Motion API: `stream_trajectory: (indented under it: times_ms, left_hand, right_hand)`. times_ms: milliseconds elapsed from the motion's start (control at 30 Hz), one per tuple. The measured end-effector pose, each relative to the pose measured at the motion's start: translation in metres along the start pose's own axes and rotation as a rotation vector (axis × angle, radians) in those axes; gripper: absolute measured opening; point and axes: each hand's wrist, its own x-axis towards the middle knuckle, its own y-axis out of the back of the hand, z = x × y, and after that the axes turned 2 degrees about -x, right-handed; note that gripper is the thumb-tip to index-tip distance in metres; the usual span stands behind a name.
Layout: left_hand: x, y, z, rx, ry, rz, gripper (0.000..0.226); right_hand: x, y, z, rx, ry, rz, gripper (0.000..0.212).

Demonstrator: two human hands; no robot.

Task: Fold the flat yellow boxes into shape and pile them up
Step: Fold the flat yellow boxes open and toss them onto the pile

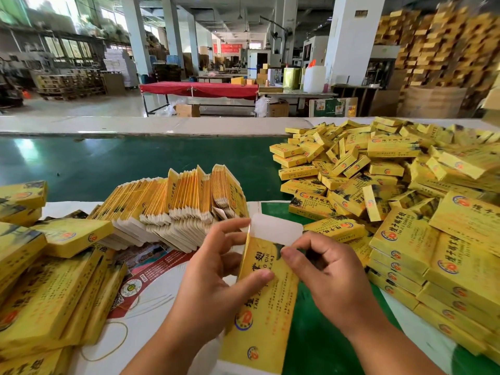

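Observation:
Both my hands hold one yellow box (266, 301) with printed text, raised in front of me, its white end flap (276, 230) sticking up at the far end. My left hand (213, 277) grips its left edge, thumb across the printed face and fingers behind. My right hand (322, 269) pinches the top right corner near the flap. A fanned stack of flat yellow blanks (173, 207) leans just beyond my left hand. Folded yellow boxes lie heaped in a large pile (378, 180) on the right.
More folded boxes (40, 280) are stacked at the left, near me. The table has a green surface (135, 163), with white printed sheets (151, 288) and a rubber band (113, 345) under my hands. Behind it lie a factory floor, a red-covered table (198, 89) and pallet stacks.

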Motion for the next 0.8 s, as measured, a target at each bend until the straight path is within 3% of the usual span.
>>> stream_trajectory:
  times_ms: [267, 500, 600, 633, 667, 733, 800]
  left_hand:
    - [0.001, 0.001, -0.002, 0.076, 0.057, -0.093, 0.032]
    - [-0.001, 0.001, -0.001, 0.203, 0.028, -0.139, 0.025]
    - [0.000, 0.001, 0.000, 0.165, -0.004, -0.051, 0.023]
    - [0.000, 0.002, 0.000, 0.114, -0.002, -0.009, 0.024]
    - [0.001, 0.002, 0.000, 0.066, 0.004, 0.018, 0.032]
    - [0.003, 0.004, -0.001, 0.018, 0.023, 0.031, 0.057]
    - [0.004, 0.006, -0.003, 0.016, 0.060, 0.022, 0.072]
  right_hand:
    - [-0.001, -0.001, -0.001, -0.011, 0.011, -0.004, 0.029]
    - [0.001, -0.003, 0.005, -0.034, 0.067, 0.018, 0.045]
    - [0.000, 0.002, 0.007, 0.016, 0.055, -0.032, 0.031]
    - [0.001, 0.004, 0.007, 0.044, 0.021, -0.044, 0.021]
    - [0.002, 0.006, 0.008, 0.082, -0.033, -0.051, 0.025]
    - [0.004, 0.010, 0.013, 0.158, -0.141, -0.096, 0.053]
    - [0.006, 0.011, 0.015, 0.209, -0.190, -0.204, 0.058]
